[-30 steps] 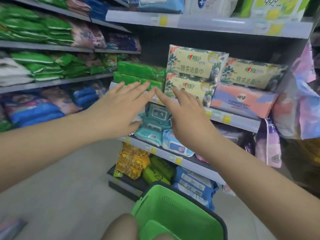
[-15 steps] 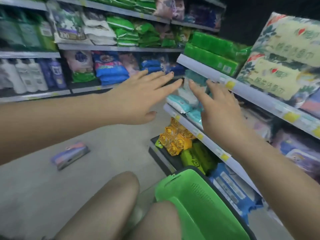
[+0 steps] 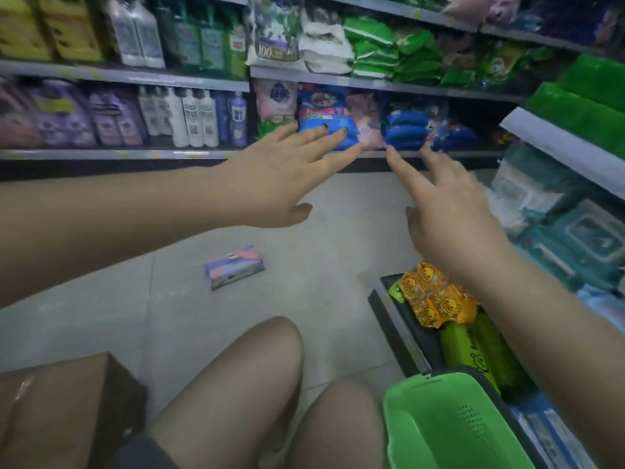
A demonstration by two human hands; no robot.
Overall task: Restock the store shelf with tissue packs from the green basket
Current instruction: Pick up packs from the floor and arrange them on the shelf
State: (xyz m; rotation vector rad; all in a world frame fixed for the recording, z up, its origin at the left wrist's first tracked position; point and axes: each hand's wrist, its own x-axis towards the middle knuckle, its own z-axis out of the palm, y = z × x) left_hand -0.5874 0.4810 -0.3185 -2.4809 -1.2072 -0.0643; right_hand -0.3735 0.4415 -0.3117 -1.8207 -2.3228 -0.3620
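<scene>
A purple, pink and orange tissue pack [image 3: 234, 267] lies on the grey floor ahead of my knees. Both arms are stretched forward above it. My left hand [image 3: 274, 184] is flat, fingers apart, holding nothing. My right hand [image 3: 449, 218] is also empty with fingers spread, close beside the left. The green basket [image 3: 436, 424] stands on the floor at the lower right, by my right knee; the part of its inside that shows holds nothing. The store shelf [image 3: 558, 143] with green and teal packs runs along the right edge.
A brown cardboard box [image 3: 64, 407] sits at the lower left by my left leg. Yellow duck-print packs [image 3: 433, 296] and green packs fill the bottom shelf on the right. A far shelf unit [image 3: 135, 154] across the aisle holds bottles and bags.
My view has swung left, away from the right-hand shelf toward the aisle floor and far shelves. The tissue pack on the floor now lies near the centre. Both hands stay open and outstretched.
</scene>
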